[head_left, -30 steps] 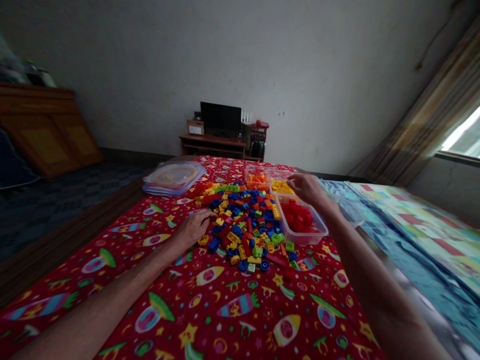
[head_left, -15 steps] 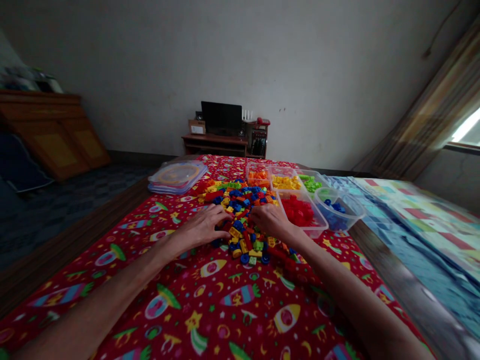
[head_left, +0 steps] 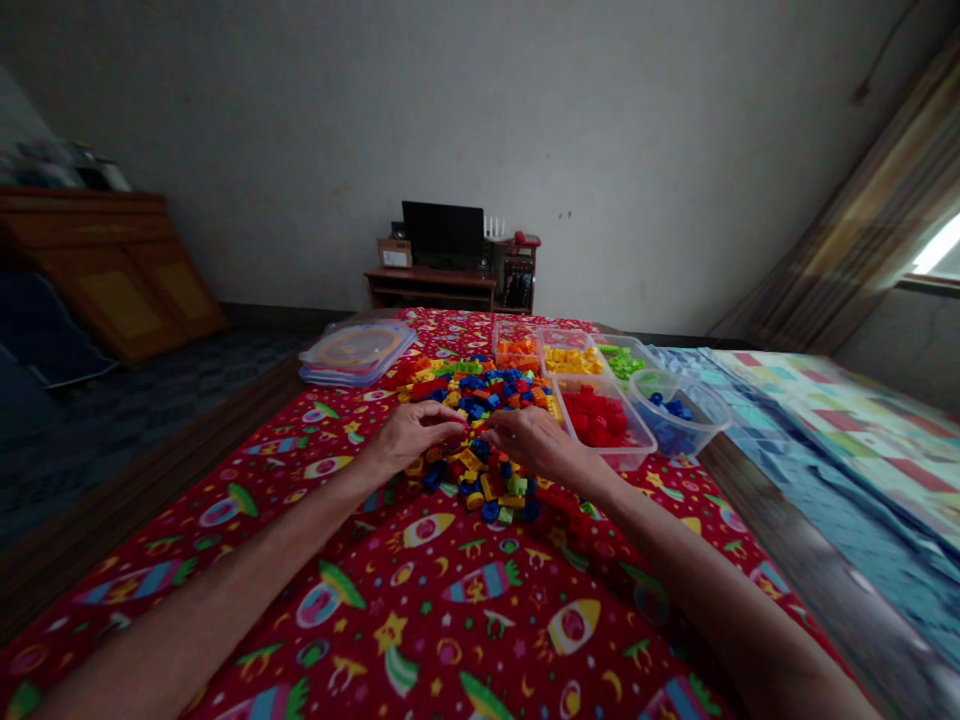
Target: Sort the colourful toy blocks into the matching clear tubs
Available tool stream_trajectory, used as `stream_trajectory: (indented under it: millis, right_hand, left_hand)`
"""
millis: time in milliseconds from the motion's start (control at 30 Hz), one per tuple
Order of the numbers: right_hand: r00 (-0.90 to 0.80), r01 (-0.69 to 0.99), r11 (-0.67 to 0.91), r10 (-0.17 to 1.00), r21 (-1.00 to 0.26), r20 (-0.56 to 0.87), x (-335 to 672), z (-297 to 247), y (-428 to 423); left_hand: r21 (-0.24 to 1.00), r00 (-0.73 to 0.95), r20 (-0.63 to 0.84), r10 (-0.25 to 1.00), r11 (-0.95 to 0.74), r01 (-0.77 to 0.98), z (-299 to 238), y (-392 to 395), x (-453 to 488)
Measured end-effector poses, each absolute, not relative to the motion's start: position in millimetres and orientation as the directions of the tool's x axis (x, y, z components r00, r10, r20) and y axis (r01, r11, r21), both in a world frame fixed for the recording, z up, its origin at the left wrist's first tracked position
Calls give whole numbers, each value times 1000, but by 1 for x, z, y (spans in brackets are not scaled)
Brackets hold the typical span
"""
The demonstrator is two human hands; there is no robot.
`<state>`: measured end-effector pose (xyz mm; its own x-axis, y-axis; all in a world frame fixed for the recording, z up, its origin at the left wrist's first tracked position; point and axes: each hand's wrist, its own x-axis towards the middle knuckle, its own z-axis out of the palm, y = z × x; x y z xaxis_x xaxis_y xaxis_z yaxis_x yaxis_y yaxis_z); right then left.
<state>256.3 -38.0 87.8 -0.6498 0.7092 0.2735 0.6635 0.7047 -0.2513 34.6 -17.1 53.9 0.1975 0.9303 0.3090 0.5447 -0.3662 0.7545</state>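
Back from the tubs (head_left: 636, 460) to its right, the right hand (head_left: 536, 442) now joins the left hand (head_left: 409, 436) at the loose blocks (head_left: 514, 384), bringing both to the pile; slightly apart, fingers bent, any grip unclear.

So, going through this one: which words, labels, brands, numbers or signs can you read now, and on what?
No text can be read.
Box: a white label, too small to read.
Monitor: no lettering to be made out.
Cloth: printed pictures; no words to be made out.
Lids, tubs and bricks: any marks are too small or blurred to tell.
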Motion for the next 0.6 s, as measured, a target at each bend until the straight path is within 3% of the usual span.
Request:
stream_trajectory:
  millis: [100,267,433,600]
  right_hand:
    - [-655,598,742,670,-303,349,250,83,-41]
    - [-608,666,708,697,-233,379,252,84,-35]
    - [-442,841,525,805,-129,397,292,110,-20]
    - [-212,973,232,911,-13,355,349,116,1]
  left_hand:
    - [852,177,204,963,-263,453,55,-25,43]
    - [857,290,226,930,-332,395,59,-31,49]
    - [669,305,371,877,-480,568,66,-29,39]
    - [506,459,434,775,-631,588,65,-27,36]
